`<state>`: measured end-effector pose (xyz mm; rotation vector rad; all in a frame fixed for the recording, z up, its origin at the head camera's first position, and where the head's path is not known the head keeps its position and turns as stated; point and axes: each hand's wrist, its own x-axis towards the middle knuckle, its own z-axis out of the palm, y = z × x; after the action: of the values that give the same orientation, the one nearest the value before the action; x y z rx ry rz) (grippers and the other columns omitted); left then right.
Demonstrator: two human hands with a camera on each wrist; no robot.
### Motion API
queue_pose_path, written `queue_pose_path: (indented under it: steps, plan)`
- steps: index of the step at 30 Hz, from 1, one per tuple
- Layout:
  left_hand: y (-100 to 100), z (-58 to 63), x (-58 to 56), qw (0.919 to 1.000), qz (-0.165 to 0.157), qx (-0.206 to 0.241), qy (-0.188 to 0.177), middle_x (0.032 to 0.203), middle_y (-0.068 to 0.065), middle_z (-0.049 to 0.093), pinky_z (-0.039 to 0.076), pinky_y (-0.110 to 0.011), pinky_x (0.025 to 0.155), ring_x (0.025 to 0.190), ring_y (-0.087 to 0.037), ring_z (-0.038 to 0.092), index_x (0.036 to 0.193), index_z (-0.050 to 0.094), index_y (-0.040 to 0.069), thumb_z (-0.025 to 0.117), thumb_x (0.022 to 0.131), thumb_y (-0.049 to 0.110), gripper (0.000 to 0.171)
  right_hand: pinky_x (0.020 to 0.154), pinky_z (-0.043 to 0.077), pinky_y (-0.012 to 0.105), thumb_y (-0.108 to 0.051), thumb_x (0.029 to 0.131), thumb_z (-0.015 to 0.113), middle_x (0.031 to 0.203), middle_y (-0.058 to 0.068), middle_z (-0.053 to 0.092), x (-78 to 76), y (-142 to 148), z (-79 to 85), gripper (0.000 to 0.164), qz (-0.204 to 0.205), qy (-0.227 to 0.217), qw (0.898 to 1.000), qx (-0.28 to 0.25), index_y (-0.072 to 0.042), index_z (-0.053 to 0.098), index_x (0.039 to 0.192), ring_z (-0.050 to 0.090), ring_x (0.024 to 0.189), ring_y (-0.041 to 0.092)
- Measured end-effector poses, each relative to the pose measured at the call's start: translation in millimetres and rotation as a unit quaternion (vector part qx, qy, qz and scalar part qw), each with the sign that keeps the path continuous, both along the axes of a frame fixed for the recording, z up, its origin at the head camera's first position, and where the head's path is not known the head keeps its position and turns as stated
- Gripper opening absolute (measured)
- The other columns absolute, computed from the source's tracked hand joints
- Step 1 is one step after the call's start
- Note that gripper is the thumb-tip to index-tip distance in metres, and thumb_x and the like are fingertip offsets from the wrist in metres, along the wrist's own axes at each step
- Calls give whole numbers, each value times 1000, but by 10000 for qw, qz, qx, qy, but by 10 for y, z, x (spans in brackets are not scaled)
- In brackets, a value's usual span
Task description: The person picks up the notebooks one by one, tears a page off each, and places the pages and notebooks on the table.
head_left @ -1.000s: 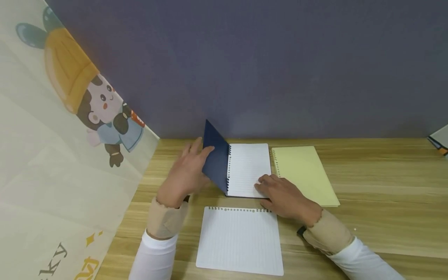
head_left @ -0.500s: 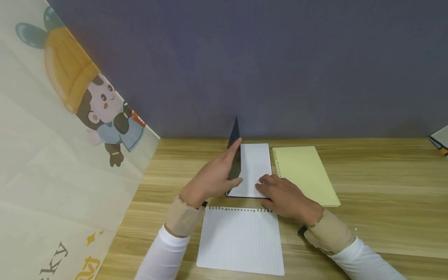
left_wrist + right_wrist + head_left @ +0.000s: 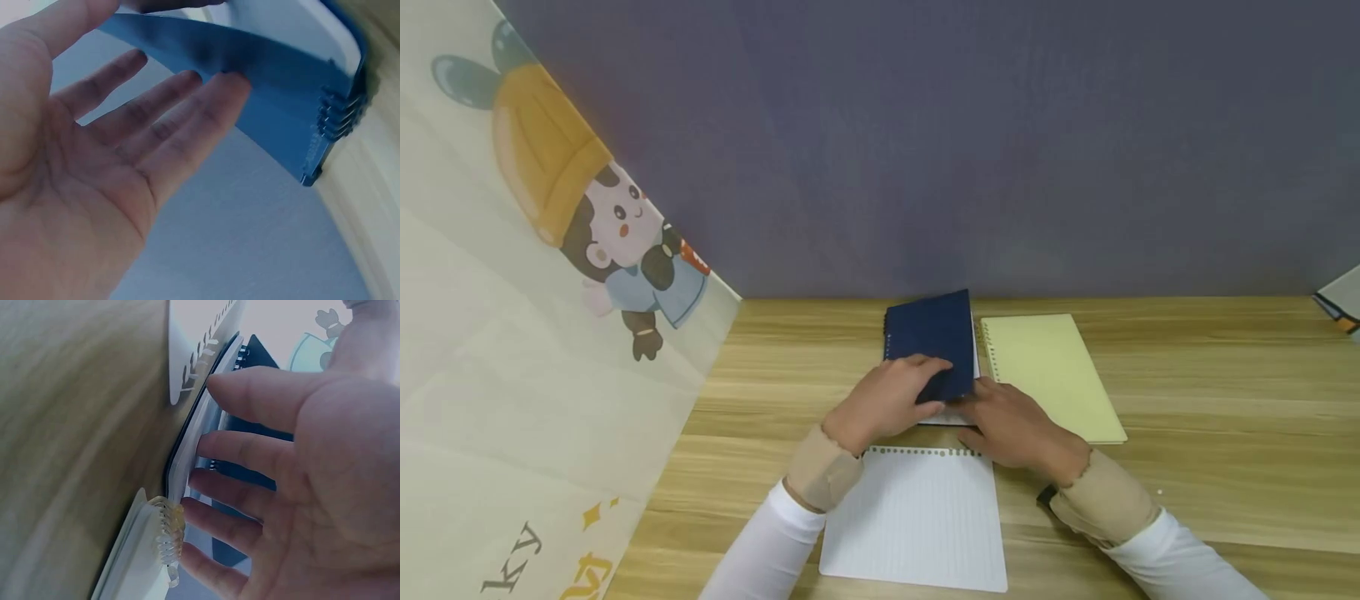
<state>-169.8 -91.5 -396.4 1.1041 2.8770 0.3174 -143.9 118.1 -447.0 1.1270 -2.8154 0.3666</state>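
A spiral notebook with a dark blue cover (image 3: 928, 333) lies at the back of the table, its cover swung over to the right and still tilted above the white pages. Fingers extended, my left hand (image 3: 883, 400) touches the outside of that cover; the left wrist view shows the fingertips against the blue cover (image 3: 269, 81) near the black coil (image 3: 340, 112). My right hand (image 3: 1011, 421) rests at the notebook's lower right corner, and in the right wrist view its relaxed fingers touch the white page edges (image 3: 194, 437). The cover's free edge is close to the right fingertips.
A yellow spiral notebook (image 3: 1048, 367) lies just right of the blue one. Nearer the front is a loose lined sheet (image 3: 921, 521) with punched holes along its top. A dark grey panel (image 3: 1000, 150) rises behind the wooden table (image 3: 1225, 400).
The cover has swung from standing open on the left, past upright, to lean over the pages on the right. My left hand moved right with it; my right hand stayed nearly still.
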Motion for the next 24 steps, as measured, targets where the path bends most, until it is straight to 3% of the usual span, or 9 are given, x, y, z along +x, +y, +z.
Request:
queue_pose_path:
  steps: [6,13,19,24]
  plan:
    - [17,-76,-14,9991,5,-416,-34,129,-1,49,37,-27,89,115,-17,47,133,48,21,60,86,40,52,95,32,42,-31,87,56,135,11,44,11,11,6,48,92,-104,9999,6,-12,51,131,40,122,30]
    - [-20,-152,-42,9974,53,-710,-101,127,1,49,38,-29,87,114,-18,46,130,51,23,62,85,41,50,102,22,40,-33,90,52,140,11,38,67,72,141,51,319,-1042,9937,280,-9,44,135,31,130,31]
    - [-33,-198,-67,9968,107,-785,-136,127,2,49,40,-31,85,113,-18,46,128,53,25,65,82,39,49,95,33,36,-48,91,48,130,1,49,123,261,445,51,348,-2057,9780,26,-13,52,128,44,119,22]
    - [-45,-216,-77,9960,230,-864,8,125,1,51,41,-31,83,111,-19,47,125,56,25,66,82,34,44,90,38,36,-61,90,38,123,-4,52,47,488,618,58,-47,-2122,9765,-371,-17,53,126,49,114,19]
